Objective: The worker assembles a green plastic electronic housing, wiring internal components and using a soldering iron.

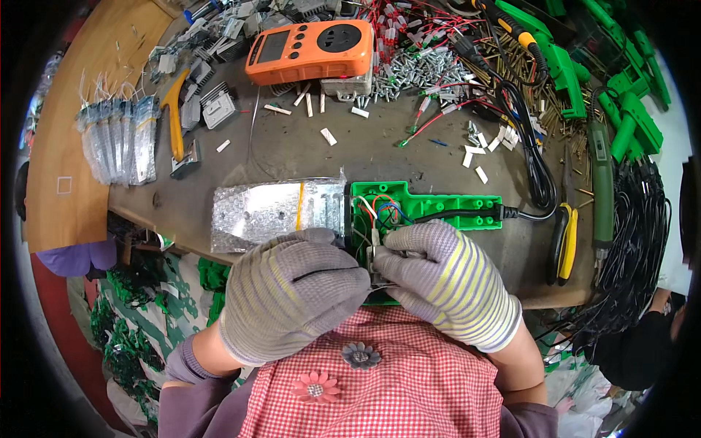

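Observation:
A green plastic housing (445, 201) with a handle-shaped arm lies open in front of me. Inside it run red, white and blue wires (385, 207), and a black power cord (511, 212) leaves its right end. My left hand (296, 296), in a grey striped glove, is closed at the housing's left near corner. My right hand (449, 281), gloved alike, pinches at the wire ends beside it. Fingers hide most of the small part between both hands. Against the housing's left side lies a flat metal plate wrapped in bubble wrap (255, 212), with a yellow band across it.
An orange meter (310, 52) stands at the back among screws (416, 77) and metal parts. To the left are a yellow-handled tool (173, 117) and wrapped plates (120, 142). Yellow-black pliers (564, 244), a green electric screwdriver (601, 182) and black cords (639, 226) lie right.

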The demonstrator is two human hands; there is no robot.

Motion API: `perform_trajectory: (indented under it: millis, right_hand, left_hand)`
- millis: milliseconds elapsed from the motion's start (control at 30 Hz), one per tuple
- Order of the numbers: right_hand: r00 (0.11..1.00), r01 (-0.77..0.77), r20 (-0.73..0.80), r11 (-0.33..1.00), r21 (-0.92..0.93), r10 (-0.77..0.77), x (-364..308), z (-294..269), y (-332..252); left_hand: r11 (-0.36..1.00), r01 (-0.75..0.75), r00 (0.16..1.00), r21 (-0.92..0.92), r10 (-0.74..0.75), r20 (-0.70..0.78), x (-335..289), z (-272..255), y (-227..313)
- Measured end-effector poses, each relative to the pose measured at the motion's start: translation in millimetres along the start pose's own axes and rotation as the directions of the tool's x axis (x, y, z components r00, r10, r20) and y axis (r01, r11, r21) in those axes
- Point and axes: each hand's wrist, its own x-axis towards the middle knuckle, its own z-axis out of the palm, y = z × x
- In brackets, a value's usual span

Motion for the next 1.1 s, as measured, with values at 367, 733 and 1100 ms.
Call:
perform_trajectory:
  millis: [367, 733, 1100]
  right_hand:
    - [0.969, -0.248, -0.001, 0.967, 0.063, 0.248, -2.5, -0.3, -17.9]
    - [0.995, -0.041, 0.086, 0.991, -0.129, 0.053, 10.0, -0.8, -17.4]
    - [0.989, -0.03, 0.142, 0.993, -0.115, 0.046, 14.7, -3.4, -16.2]
  left_hand:
    - [0.959, -0.063, 0.989, 0.275, 0.023, 0.149, 15.0, -7.4, 12.0]
    - [0.986, 0.153, 0.984, 0.066, -0.158, 0.078, 18.8, -1.5, 24.1]
    - [0.987, 0.161, 0.984, 0.011, -0.162, 0.069, 18.3, -3.3, 17.0]
